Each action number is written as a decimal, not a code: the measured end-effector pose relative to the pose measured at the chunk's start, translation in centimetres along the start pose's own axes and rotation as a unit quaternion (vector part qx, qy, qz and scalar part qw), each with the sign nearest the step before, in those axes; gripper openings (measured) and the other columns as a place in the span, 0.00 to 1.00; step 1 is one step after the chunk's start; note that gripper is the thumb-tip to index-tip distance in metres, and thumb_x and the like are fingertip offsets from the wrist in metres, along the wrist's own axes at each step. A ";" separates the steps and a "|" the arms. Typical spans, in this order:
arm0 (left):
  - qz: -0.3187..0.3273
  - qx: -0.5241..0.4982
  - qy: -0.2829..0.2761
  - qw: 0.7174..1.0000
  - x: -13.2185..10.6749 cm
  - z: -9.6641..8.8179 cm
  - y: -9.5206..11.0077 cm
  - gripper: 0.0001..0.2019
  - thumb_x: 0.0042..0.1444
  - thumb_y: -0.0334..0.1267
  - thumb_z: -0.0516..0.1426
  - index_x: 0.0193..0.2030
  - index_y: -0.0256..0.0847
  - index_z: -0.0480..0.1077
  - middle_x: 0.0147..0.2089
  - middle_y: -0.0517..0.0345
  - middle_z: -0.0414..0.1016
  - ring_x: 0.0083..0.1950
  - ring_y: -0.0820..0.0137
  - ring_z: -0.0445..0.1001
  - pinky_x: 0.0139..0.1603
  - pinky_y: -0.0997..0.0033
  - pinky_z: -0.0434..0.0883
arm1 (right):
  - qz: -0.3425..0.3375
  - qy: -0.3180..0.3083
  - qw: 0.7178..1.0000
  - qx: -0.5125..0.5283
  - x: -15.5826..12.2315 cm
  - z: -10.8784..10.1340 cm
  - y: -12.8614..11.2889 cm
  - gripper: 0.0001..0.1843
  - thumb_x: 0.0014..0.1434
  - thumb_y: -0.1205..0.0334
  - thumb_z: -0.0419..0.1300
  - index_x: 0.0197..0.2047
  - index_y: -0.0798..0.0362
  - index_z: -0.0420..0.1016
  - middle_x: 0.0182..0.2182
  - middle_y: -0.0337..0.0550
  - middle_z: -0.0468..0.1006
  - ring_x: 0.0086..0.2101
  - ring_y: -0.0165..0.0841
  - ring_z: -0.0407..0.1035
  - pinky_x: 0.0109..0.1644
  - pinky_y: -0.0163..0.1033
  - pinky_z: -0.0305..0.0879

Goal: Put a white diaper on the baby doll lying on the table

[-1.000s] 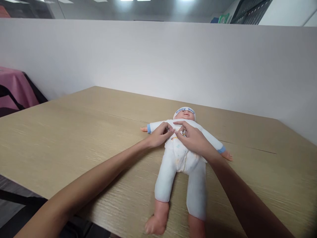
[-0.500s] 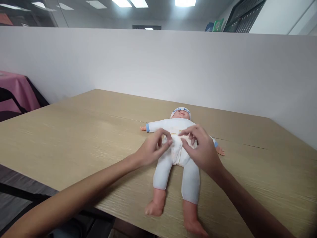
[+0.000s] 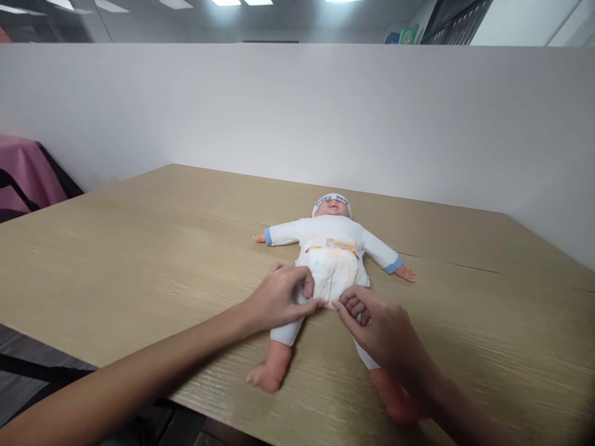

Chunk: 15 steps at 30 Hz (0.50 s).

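A single camera is riding on the person's head, looking forward and down over the worktop (image 3: 195, 260) toward the wall (image 3: 297, 111) behind it. It is sitting above the near edge, close enough that the left arm (image 3: 162, 365) and right arm (image 3: 450, 402) are entering large from the bottom corners. The left hand (image 3: 279, 297) and right hand (image 3: 385, 325) are falling in the middle distance, right of centre, and the doll (image 3: 330, 230) is lying foot-end toward the lens, its head farther off. The lens is taking in plenty: above the wall a strip of ceiling (image 3: 288, 18) is showing, and at far left a pink cloth (image 3: 28, 164) is reaching into view.
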<state>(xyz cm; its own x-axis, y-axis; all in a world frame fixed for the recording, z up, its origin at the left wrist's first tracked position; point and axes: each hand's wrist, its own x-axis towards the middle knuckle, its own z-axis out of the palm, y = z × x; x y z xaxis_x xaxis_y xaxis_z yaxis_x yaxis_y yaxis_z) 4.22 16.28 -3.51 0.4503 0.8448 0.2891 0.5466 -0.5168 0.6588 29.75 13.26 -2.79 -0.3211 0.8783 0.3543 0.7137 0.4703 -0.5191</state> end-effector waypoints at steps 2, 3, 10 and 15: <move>-0.020 -0.020 0.020 0.999 0.1 0.5 -0.3 0.19 0.61 0.53 0.71 0.38 0.44 0.69 0.39 0.63 0.81 0.40 0.63 0.77 0.55 0.57 0.65 | 0.013 0.025 1.000 -0.002 -0.1 0.2 -0.2 0.12 0.72 0.54 0.62 0.35 0.46 0.74 0.26 0.36 0.79 0.25 0.33 0.73 0.34 0.38 0.69; -0.027 -0.030 0.025 0.999 0.1 0.7 -0.5 0.20 0.60 0.53 0.72 0.38 0.45 0.69 0.39 0.62 0.81 0.40 0.63 0.77 0.54 0.58 0.66 | 0.022 0.034 0.999 0.003 -0.3 0.3 -0.2 0.11 0.73 0.54 0.62 0.38 0.46 0.75 0.27 0.36 0.80 0.25 0.33 0.74 0.33 0.39 0.70; -0.015 -0.035 -0.007 0.999 0.4 0.7 -1.0 0.15 0.64 0.50 0.70 0.36 0.45 0.73 0.38 0.60 0.81 0.44 0.61 0.77 0.50 0.60 0.65 | 0.001 0.042 0.999 -0.030 -1.3 0.7 -0.3 0.05 0.72 0.56 0.62 0.48 0.46 0.78 0.31 0.39 0.80 0.27 0.36 0.74 0.33 0.41 0.73; 0.015 -0.037 -0.002 0.999 0.1 0.7 -1.1 0.13 0.68 0.45 0.67 0.35 0.44 0.73 0.40 0.59 0.79 0.47 0.61 0.76 0.52 0.59 0.65 | -0.007 0.008 1.000 -0.028 -1.8 1.0 -0.8 0.06 0.74 0.58 0.60 0.52 0.45 0.77 0.42 0.42 0.80 0.31 0.35 0.75 0.36 0.43 0.75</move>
<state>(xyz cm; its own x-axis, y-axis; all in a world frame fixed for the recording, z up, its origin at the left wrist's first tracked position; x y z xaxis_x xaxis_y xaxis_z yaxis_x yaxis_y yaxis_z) 4.18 16.82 -4.70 0.4678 0.8290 0.3066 0.4795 -0.5294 0.6999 29.17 11.41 -3.83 -0.3223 0.8697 0.3738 0.7432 0.4771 -0.4691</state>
